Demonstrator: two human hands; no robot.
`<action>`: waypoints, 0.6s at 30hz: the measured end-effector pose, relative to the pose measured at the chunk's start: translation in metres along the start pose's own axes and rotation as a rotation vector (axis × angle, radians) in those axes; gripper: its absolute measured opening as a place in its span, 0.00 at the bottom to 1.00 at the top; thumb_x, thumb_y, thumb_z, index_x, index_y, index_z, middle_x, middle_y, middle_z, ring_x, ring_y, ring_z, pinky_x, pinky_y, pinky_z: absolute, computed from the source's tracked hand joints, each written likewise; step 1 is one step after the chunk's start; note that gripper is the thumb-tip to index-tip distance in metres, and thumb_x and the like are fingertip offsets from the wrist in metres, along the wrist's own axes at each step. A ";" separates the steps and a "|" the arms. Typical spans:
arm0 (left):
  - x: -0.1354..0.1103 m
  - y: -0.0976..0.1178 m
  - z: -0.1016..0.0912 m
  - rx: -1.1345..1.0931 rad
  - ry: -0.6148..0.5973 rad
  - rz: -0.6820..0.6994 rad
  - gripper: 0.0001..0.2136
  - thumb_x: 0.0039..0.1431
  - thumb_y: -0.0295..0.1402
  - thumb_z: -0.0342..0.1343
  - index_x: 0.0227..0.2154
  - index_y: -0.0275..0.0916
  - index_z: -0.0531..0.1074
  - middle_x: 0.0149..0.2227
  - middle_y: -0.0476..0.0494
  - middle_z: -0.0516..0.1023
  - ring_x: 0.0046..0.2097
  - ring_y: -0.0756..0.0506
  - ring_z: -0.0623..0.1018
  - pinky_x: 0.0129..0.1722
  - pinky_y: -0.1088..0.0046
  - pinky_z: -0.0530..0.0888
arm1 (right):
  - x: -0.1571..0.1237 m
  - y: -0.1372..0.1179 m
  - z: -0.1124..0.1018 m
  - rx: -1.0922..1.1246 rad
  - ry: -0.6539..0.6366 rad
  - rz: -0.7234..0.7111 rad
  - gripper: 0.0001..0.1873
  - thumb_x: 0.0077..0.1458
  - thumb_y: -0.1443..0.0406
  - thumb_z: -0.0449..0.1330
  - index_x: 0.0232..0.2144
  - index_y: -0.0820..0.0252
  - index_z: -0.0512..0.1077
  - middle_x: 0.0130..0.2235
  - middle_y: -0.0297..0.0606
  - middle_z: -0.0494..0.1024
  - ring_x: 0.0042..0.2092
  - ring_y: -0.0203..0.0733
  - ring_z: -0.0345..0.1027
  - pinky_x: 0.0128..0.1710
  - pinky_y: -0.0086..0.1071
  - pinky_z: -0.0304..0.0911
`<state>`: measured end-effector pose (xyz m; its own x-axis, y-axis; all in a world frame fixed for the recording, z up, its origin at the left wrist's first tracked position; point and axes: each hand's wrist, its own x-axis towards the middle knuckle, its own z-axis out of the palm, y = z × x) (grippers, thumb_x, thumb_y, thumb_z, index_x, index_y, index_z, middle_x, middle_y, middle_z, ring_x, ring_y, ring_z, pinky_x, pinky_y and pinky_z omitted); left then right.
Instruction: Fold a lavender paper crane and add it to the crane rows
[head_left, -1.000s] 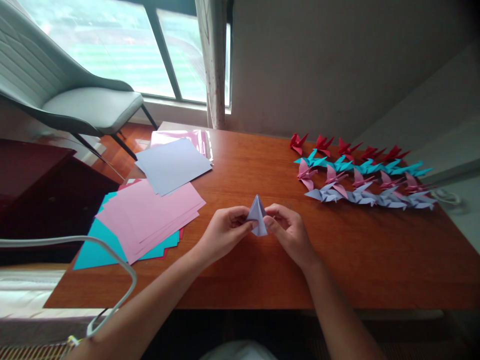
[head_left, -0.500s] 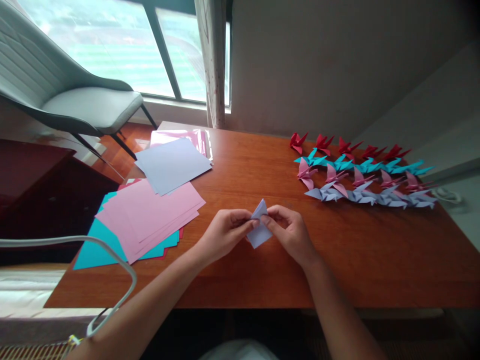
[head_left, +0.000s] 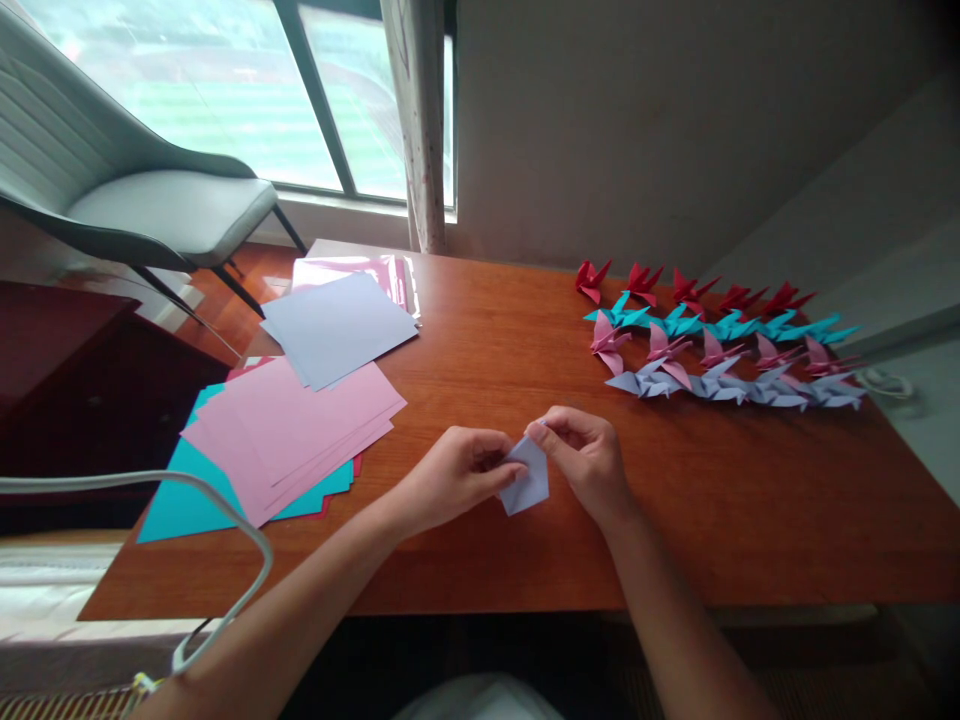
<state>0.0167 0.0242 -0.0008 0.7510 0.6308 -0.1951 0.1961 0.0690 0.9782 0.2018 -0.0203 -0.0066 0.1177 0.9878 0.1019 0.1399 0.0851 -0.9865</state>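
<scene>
Fingers of the left hand pinch folded lilac paper while the right hand grips its top corner.

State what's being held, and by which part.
A folded lavender paper: the left hand pinches its left side, the right hand its top corner.

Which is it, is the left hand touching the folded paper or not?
Touching. The head view shows the left hand gripping the folded paper near its left edge, with the thumb lying on top.
</scene>
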 end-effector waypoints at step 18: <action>0.000 0.001 0.003 -0.151 0.116 -0.003 0.10 0.58 0.36 0.61 0.31 0.32 0.76 0.27 0.44 0.77 0.29 0.49 0.75 0.31 0.76 0.71 | 0.003 0.000 0.000 0.041 0.243 -0.035 0.12 0.57 0.54 0.64 0.35 0.55 0.79 0.31 0.36 0.79 0.31 0.39 0.69 0.29 0.31 0.64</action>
<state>0.0185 0.0221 -0.0003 0.6710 0.7149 -0.1966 0.0941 0.1808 0.9790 0.2024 -0.0173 -0.0067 0.3473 0.9242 0.1588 0.1082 0.1287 -0.9858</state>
